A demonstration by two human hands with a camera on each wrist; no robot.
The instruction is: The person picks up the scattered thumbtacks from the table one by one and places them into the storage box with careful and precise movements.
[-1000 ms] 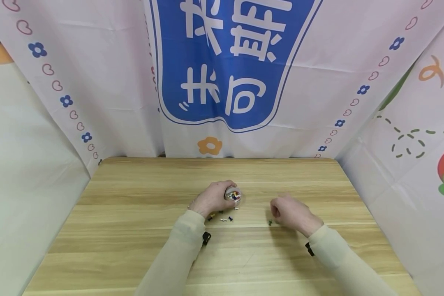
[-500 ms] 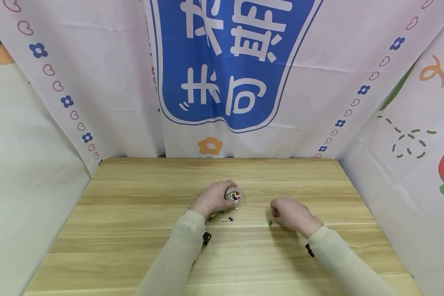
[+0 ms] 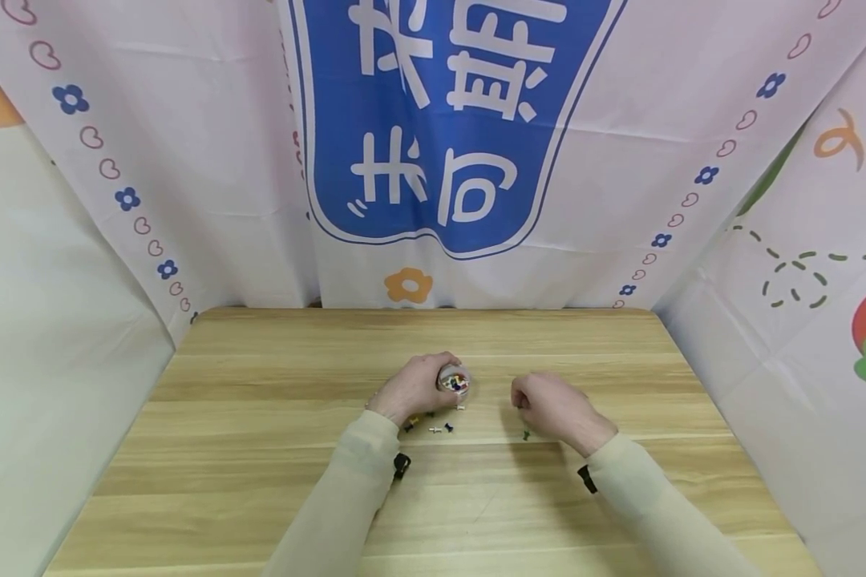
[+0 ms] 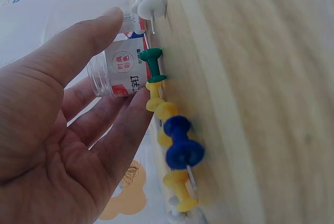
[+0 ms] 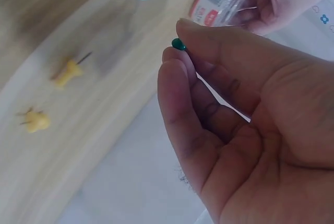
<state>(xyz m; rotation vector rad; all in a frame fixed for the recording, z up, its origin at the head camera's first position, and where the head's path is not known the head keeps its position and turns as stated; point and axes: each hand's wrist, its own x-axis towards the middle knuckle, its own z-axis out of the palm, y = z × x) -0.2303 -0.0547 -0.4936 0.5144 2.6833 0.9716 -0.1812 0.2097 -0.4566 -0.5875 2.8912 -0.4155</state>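
Observation:
My left hand [image 3: 413,388] holds a clear plastic jar [image 4: 125,62] with a red and white label, thumb on one side and fingers on the other. Multicoloured push pins fill part of the jar, seen through its open top in the head view. To the right of it, above the table, my right hand [image 3: 561,409] pinches a green push pin [image 5: 178,44] between thumb and fingertips; only the pin's end shows. Another green push pin [image 3: 526,435] lies on the table just below the right hand.
Loose push pins lie near the left hand: a blue pin [image 4: 182,143], a white pin [image 4: 150,0], a green pin [image 4: 153,65] and several yellow ones. Two yellow pins, one nearer [image 5: 69,72], lie on the wooden table [image 3: 260,481]. A printed curtain [image 3: 245,160] hangs behind.
My right hand has moved a little left, toward the jar. The left hand and the jar stay in place, and so do the loose push pins.

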